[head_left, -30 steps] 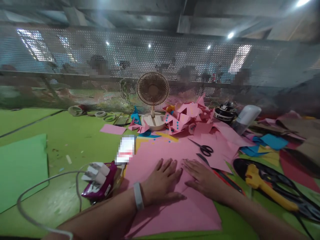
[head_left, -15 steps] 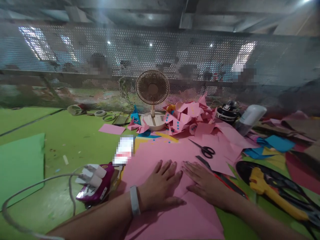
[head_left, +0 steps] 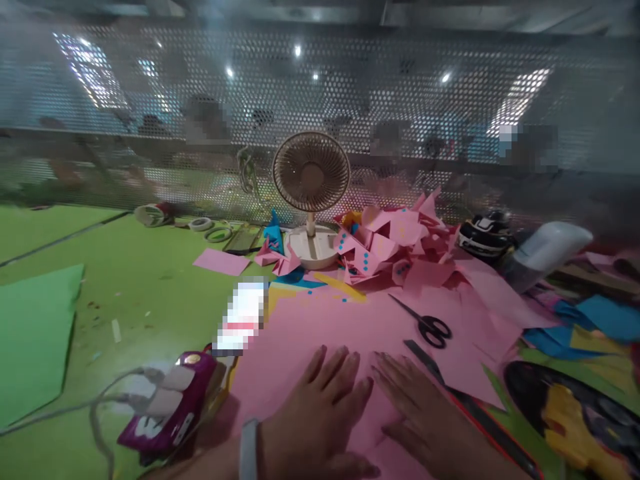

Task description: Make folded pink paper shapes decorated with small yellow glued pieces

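Both palms rest flat on a large sheet of pink paper (head_left: 300,320) in front of me. My left hand (head_left: 325,413), with a grey band at the wrist, lies with fingers spread. Beside it, my right hand (head_left: 415,400) is stretched out too, its fingers pointing forward and to the left. Neither hand grips anything. Just past the right hand lie black scissors (head_left: 434,330) and a red-and-black utility knife (head_left: 480,413). A heap of folded pink paper pieces (head_left: 395,240), some with blue dots, sits behind the sheet.
A small fan (head_left: 313,173) stands at the back before a perforated screen (head_left: 200,73). Left are a blurred phone (head_left: 243,317), a purple power strip (head_left: 187,387) with cables, and green paper (head_left: 35,340). Right are a clear bottle (head_left: 545,250) and a black tray (head_left: 525,383) with a yellow tool (head_left: 575,427).
My view has tilted down and moved closer, so the things on the table appear larger and shifted outward. Both hands remain flat on the pink paper, now lower in view.
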### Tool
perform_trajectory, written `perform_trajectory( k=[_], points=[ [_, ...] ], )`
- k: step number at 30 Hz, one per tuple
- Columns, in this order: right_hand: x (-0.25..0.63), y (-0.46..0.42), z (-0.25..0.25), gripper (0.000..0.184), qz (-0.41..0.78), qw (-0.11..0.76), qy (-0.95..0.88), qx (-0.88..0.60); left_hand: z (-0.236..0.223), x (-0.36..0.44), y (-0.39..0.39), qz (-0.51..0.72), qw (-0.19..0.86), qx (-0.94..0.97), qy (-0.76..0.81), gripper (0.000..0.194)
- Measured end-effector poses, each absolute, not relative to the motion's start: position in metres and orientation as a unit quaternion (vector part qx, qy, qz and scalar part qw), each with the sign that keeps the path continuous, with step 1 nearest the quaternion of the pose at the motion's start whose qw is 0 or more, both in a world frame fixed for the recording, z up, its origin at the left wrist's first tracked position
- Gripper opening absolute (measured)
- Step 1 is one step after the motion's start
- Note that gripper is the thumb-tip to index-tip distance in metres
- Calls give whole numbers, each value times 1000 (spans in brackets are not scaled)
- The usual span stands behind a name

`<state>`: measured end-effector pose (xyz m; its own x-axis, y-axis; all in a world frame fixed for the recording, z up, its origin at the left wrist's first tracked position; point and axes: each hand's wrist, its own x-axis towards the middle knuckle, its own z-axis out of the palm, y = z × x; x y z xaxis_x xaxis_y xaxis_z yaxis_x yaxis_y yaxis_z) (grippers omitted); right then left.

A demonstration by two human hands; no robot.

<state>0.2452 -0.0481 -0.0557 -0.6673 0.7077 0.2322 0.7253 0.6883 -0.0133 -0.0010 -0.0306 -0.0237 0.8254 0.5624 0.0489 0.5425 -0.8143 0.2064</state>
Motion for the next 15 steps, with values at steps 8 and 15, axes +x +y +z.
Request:
perform_trajectory(
  k=[8,15],
  points=[
    [253,-31,-75,79,-128,148,-934,-300,-58,1,-22,104,-55,951,286,52],
    [254,-35,-80,67,-161,139,-926,-313,-57,3,-20,120,-145,944,272,48]
  ],
)
